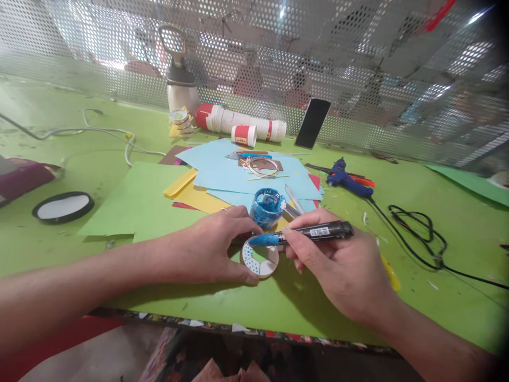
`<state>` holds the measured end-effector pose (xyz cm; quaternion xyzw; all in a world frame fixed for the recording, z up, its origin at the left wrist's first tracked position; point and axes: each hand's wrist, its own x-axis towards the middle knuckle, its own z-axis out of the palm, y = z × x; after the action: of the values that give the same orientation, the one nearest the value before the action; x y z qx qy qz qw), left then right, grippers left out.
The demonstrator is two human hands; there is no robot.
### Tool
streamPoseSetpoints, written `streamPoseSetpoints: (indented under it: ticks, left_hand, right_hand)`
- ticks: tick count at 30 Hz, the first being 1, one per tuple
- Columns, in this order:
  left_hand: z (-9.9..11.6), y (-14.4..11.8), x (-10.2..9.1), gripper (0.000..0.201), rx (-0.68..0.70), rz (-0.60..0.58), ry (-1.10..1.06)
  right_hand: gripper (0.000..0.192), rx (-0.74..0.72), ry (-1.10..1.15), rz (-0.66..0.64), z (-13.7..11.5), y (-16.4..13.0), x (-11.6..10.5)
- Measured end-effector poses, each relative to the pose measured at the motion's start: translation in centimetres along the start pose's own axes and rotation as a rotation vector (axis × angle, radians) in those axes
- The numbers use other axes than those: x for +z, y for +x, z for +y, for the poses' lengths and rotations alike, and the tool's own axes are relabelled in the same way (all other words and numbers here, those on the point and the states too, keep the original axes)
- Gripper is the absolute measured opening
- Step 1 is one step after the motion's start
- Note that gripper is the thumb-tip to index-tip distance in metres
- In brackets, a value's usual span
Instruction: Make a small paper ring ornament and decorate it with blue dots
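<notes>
My left hand (218, 241) grips the left edge of a white ring (260, 269) between thumb and fingers, holding it against the green table. Dark lines split the ring into sections, and blue dots cover its left part. My right hand (345, 270) is closed around a black marker pen (318, 232). The pen's left end is coated in blue paint and lies over the top of the ring; whether it touches cannot be made out. Just behind the ring stands an open glass jar (265, 216) smeared with blue paint.
Coloured paper sheets (254, 180) lie behind the jar. Farther back are stacked paper cups (246, 121), a spray bottle (181, 90) and a leaning phone (313, 123). A blue glue gun (345, 178) with a black cord is at right, a black-rimmed lid (62, 207) at left.
</notes>
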<state>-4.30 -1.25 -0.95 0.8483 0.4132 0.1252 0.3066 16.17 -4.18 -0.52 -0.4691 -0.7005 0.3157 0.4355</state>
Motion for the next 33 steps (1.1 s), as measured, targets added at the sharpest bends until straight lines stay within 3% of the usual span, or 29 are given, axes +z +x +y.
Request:
streamPoseSetpoints:
  ticks: [7, 21, 33]
  left_hand:
    - [-0.16, -0.05, 0.08, 0.043, 0.021, 0.005, 0.004]
    - [-0.23, -0.15, 0.16, 0.047, 0.019, 0.018, 0.002]
    - [-0.34, -0.03, 0.29, 0.046, 0.046, 0.027, 0.004]
  right_hand:
    - [0.013, 0.022, 0.041, 0.152, -0.23, -0.01, -0.27]
    - [0.008, -0.096, -0.146, 0.116, 0.46, -0.30, -0.05]
    - [0.008, -0.094, -0.140, 0.087, 0.46, -0.34, 0.01]
